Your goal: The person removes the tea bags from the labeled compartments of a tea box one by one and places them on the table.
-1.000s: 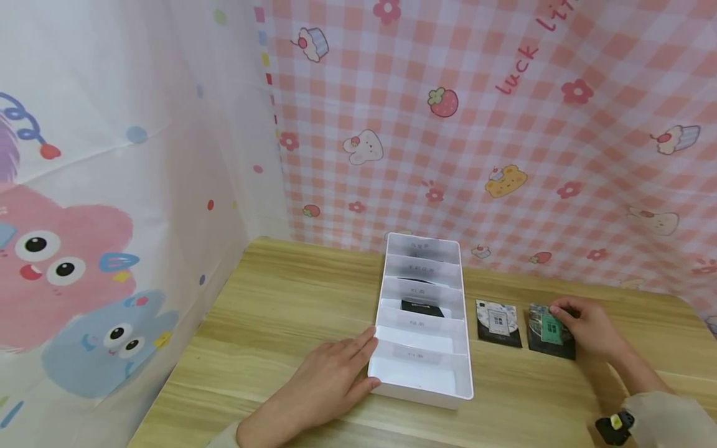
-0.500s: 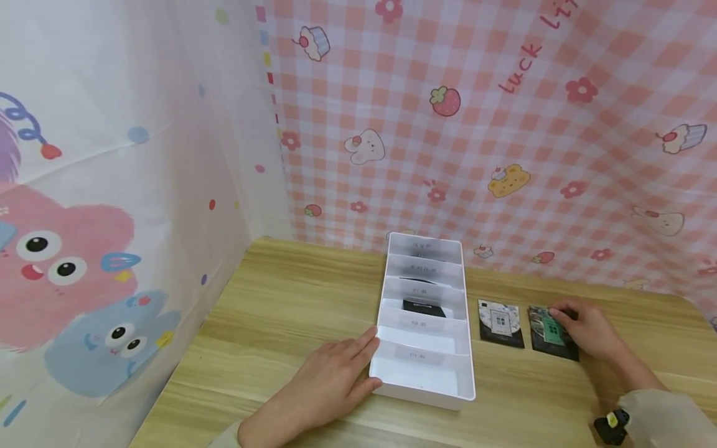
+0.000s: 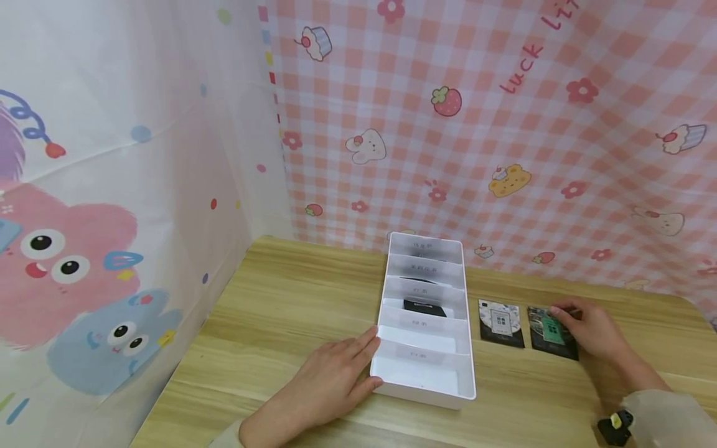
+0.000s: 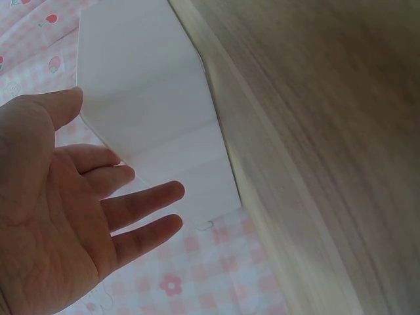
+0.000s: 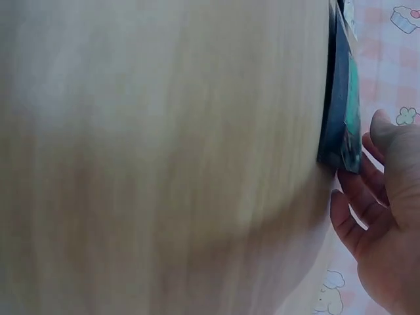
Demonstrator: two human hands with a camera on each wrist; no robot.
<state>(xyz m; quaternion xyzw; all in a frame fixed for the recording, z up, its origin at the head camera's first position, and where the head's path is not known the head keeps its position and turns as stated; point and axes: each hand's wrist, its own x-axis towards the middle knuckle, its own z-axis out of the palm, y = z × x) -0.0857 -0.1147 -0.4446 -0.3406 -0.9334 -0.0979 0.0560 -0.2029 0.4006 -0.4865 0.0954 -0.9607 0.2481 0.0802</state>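
Observation:
My left hand (image 3: 330,379) rests at the left side of a white divided box (image 3: 422,392), fingers extended and fingertips at its rim; in the left wrist view, the fingers lie along the box wall (image 4: 151,85). On the right, my right hand (image 3: 594,330) touches the upper right edge of a dark tea sachet with a green label (image 3: 551,333), which lies on the table. In the right wrist view, relaxed fingers (image 5: 351,187) sit at the sachet's near end. A second tea sachet with a white label (image 3: 501,323) lies between it and the box.
Chinese lettering marks the box's several compartments. A black packet (image 3: 424,308) lies in the middle one, and dark edges show in the two behind. A wooden table (image 3: 291,292) bears everything. Behind hangs a pink checked cloth (image 3: 414,186); a cartoon-printed cloth (image 3: 185,298) hangs at left.
Both hands stay in place, the left at the box and the right at the green-labelled tea sachet. Only the head view shifts slightly.

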